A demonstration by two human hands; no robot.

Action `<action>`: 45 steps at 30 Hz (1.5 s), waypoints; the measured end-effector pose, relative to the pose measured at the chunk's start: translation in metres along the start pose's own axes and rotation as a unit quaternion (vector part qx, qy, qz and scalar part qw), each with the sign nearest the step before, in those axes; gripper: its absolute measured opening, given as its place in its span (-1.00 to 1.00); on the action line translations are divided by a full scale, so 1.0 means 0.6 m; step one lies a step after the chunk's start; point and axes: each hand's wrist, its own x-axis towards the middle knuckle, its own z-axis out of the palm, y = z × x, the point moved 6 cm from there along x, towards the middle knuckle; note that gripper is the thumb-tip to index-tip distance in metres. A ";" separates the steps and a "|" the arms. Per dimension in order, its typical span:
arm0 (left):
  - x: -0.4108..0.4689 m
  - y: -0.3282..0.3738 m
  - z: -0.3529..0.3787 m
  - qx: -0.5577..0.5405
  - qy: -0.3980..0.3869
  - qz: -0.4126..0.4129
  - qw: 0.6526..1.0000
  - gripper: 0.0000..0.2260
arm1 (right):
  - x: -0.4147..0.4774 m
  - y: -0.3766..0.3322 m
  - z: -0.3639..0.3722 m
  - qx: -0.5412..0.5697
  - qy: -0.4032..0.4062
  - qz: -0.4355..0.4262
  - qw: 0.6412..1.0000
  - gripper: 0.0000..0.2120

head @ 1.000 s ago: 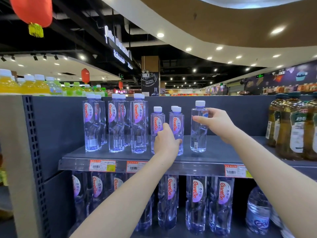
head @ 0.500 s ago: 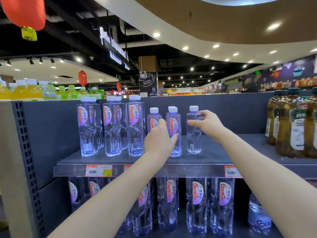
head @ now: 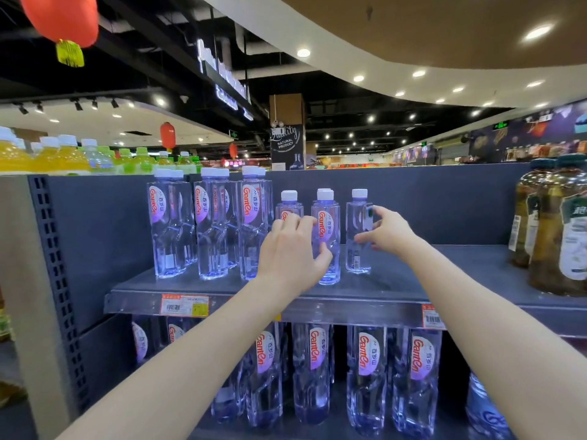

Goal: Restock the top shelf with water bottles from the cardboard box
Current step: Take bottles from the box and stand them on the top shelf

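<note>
SUPERMARKET AISLE: A person's two bare hands reach to a row of three small water bottles standing upright on the grey top shelf (head: pixel 444 274). The left hand (head: pixel 292 249) is clamped on the middle bottle (head: pixel 328 217), with its fingers curled over the red-lettered label and its thumb pressed across the front lower down. This hand also covers most of the left bottle (head: pixel 287 206), at 9 o'clock of the middle one, and whether it touches that bottle cannot be told. The right hand (head: pixel 389 231) pinches the right bottle (head: pixel 356 217), at 3 o'clock of the middle one, with the forefinger high on its side and the thumb lower. All three bottles have white caps and stand close together near the shelf's front edge. A second cap shows just behind the middle bottle. At 9 o'clock of the group, tall water bottles (head: pixel 206 223) stand in three files. At 3 o'clock, well apart along the shelf, stand brown tea bottles (head: pixel 559 230). At 6 o'clock, under the shelf edge and its orange price tag (head: pixel 184 304), large bottles (head: pixel 368 376) stand on the lower shelf. A red lantern (head: pixel 60 17) hangs at 11 o'clock.
</note>
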 end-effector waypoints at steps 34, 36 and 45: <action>-0.091 0.030 -0.022 -0.039 -0.100 -0.073 0.991 -0.47 | 0.002 0.001 0.032 -0.068 -0.071 0.064 0.993 0.01; -0.100 0.033 -0.021 -0.035 -0.129 -0.078 0.988 -0.44 | -0.022 0.009 0.025 -0.119 -0.079 0.073 0.987 -0.03; -0.157 0.065 -0.055 -0.013 -0.200 -0.034 0.979 -0.42 | -0.244 -0.031 -0.048 -0.347 -0.038 -0.060 0.935 -0.46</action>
